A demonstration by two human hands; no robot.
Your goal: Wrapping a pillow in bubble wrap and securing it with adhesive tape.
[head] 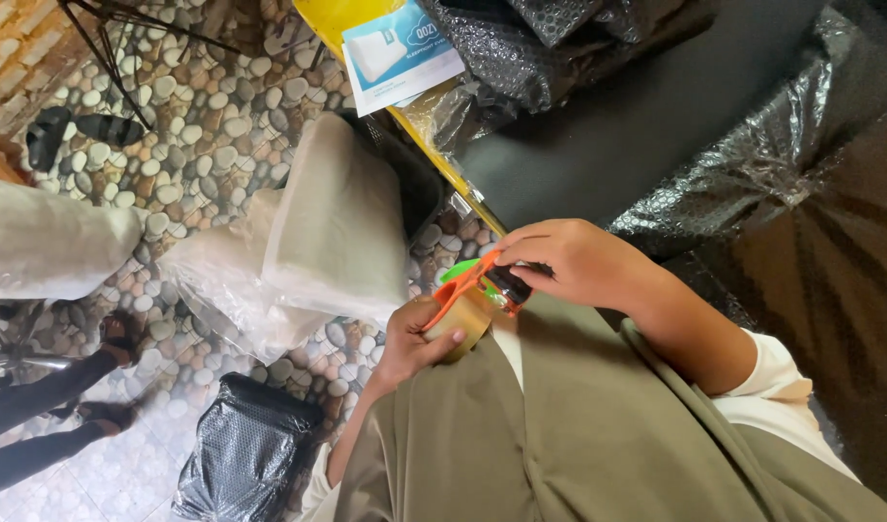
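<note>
One tape dispenser (472, 290), orange with a green part and a roll of brownish tape, sits just below the middle of the view, held between two hands above an olive-green garment (579, 425) that fills the 5 to 6 o'clock area. The left hand (412, 343), at 7 o'clock from the dispenser, is wrapped around the tape roll from below, fingers curled tight on it. The right hand (574, 261), at 2 o'clock from the dispenser, is closed over its upper end, fingertips pinching near the orange edge. There is little free room around the hands: one pale folded cushion (337, 227) in clear plastic lies close at 10 o'clock, and one black bubble-wrapped parcel (245, 454) lies on the pebble-patterned floor (202, 126) at 8 o'clock. At 9 o'clock, another person's two sandalled feet (110, 372) stand at the frame's edge. Farther off, at 12 to 3 o'clock, black bubble wrap (753, 174) covers a dark surface, with one blue-and-white printed card (400, 53) on a yellow sheet (342, 14) at 12 o'clock.
</note>
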